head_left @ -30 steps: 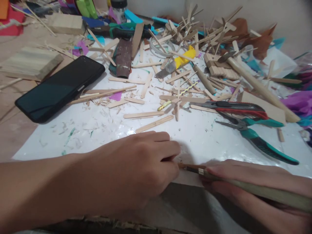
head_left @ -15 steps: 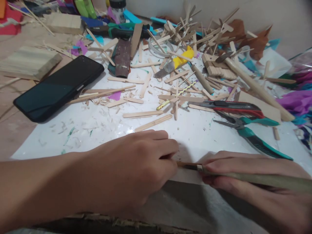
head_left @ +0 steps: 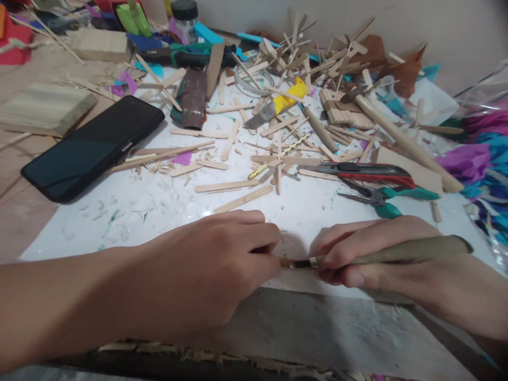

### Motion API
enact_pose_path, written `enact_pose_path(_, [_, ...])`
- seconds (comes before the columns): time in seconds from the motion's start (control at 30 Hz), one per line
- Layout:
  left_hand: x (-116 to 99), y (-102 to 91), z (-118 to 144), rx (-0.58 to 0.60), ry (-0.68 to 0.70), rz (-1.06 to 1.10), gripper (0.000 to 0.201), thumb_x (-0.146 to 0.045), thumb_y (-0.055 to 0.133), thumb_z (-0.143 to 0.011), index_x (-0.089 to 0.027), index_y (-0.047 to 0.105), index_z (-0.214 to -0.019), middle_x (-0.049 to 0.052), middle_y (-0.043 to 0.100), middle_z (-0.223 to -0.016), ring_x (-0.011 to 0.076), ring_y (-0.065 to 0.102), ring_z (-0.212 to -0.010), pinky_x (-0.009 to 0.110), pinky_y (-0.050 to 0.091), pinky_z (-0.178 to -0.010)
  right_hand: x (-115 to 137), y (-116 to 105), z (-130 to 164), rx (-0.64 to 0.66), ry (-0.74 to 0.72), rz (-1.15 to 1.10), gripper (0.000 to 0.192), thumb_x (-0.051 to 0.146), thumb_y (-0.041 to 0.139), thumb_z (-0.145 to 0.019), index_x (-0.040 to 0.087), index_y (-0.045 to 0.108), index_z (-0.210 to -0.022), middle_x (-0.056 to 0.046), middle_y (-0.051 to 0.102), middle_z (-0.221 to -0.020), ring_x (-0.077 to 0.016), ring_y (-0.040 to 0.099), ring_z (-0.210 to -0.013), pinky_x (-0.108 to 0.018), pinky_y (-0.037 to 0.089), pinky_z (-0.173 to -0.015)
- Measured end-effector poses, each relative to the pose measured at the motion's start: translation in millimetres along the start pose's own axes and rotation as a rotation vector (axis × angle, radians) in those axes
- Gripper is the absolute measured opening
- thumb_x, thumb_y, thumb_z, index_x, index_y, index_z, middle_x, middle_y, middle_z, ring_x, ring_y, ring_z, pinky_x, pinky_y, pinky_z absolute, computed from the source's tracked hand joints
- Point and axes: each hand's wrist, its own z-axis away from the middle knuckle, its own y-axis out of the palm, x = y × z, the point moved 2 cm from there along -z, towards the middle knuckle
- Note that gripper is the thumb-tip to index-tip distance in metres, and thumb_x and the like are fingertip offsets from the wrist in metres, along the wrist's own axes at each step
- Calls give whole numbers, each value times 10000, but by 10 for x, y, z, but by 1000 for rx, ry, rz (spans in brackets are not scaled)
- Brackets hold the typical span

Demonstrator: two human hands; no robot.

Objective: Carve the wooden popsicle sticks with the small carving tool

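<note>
Between both hands (head_left: 301, 259), unlabelled knife (head_left: 397, 253).

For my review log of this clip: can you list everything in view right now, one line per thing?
knife: one, olive-green handle, dark blade, held in the right hand, blade tip at the left fingers.
phone: one, black, left on the table.
craft sticks: many, pale wood, scattered and heaped at the back.
pliers: one, teal handles, right of centre.
utility cutter: one, red and black, just behind the pliers.
wood blocks: two, pale, far left.
white sheet: one, under the work, strewn with shavings.
jar: one, dark lid, top edge.
left hand: one, fingers pinched at the blade tip.
right hand: one, gripping the knife.
</note>
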Motion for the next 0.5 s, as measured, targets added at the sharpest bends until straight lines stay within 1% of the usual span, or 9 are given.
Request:
enact_pose_path(0.07, [2, 0, -8, -1, 4, -4, 272, -15, 504, -1058, -159, 734, -1082, 41, 713, -1036, 202, 581, -915, 365, 466, -866, 0, -3, 4, 4, -4, -10, 136, 387, 903, -890, 260, 915, -843, -97, 865, -963, -313, 813, -951, -314, 661, -740])
enact_pose_path(0.17, [5, -4, -15, -18, 38, -3, 261, 4, 519, -1039, -139, 734, -1082, 40, 695, -985, 202, 596, -923, 362, 470, -873, -16, 1, 21, -30, -19, -41, 162, 424, 915, -881, 275, 918, -816, -97, 860, -1000, -293, 815, -914, -322, 663, -769])
enact_pose_path(0.23, [8, -1, -11, -14, 41, 6, 259, 5, 520, -1036, -142, 732, -1062, 43, 685, -972, 206, 605, -939, 362, 472, -871, -42, 4, 43, -65, -51, -63, 154, 424, 906, -894, 282, 921, -837, -103, 854, -951, -303, 812, -918, -342, 663, -773])
enact_pose_path(0.3, [12, 6, 1, -9, 25, 23, 273, 1, 506, -1044, -151, 732, -1030, 48, 683, -995, 206, 602, -947, 358, 473, -864, -84, 14, 80, -108, -78, -98, 145, 425, 865, -937, 297, 930, -956, -110, 852, -911, -316, 812, -909, -367, 665, -742])
enact_pose_path(0.33, [14, 11, 9, -4, 15, 29, 278, -4, 500, -1049, -153, 732, -1015, 51, 680, -1007, 205, 597, -947, 356, 472, -859, -106, 24, 102, -129, -78, -122, 182, 445, 835, -963, 311, 925, -1046, -109, 853, -905, -310, 811, -874, -374, 665, -719])
enact_pose_path(0.4, [17, 19, 26, -2, 6, 19, 286, -12, 492, -1054, -155, 732, -991, 51, 670, -999, 205, 581, -924, 359, 463, -842, -141, 51, 151, -203, -43, -154, 266, 507, 773, -1002, 341, 896, -1169, -80, 821, -791, -248, 767, -693, -329, 632, -609])
enact_pose_path(0.43, [17, 22, 33, -2, 5, 8, 290, -13, 489, -1053, -156, 730, -981, 49, 665, -990, 205, 575, -909, 361, 458, -834, -148, 65, 175, -258, -6, -154, 273, 532, 779, -990, 347, 888, -1159, -56, 785, -720, -204, 705, -588, -286, 582, -531])
enact_pose_path(0.5, [18, 21, 39, -10, 8, -16, 290, -19, 488, -1052, -160, 731, -981, 50, 659, -980, 205, 568, -882, 361, 450, -813, -134, 88, 224, -394, 63, -135, 234, 539, 873, -899, 335, 868, -1013, -9, 704, -632, -132, 564, -465, -213, 449, -414])
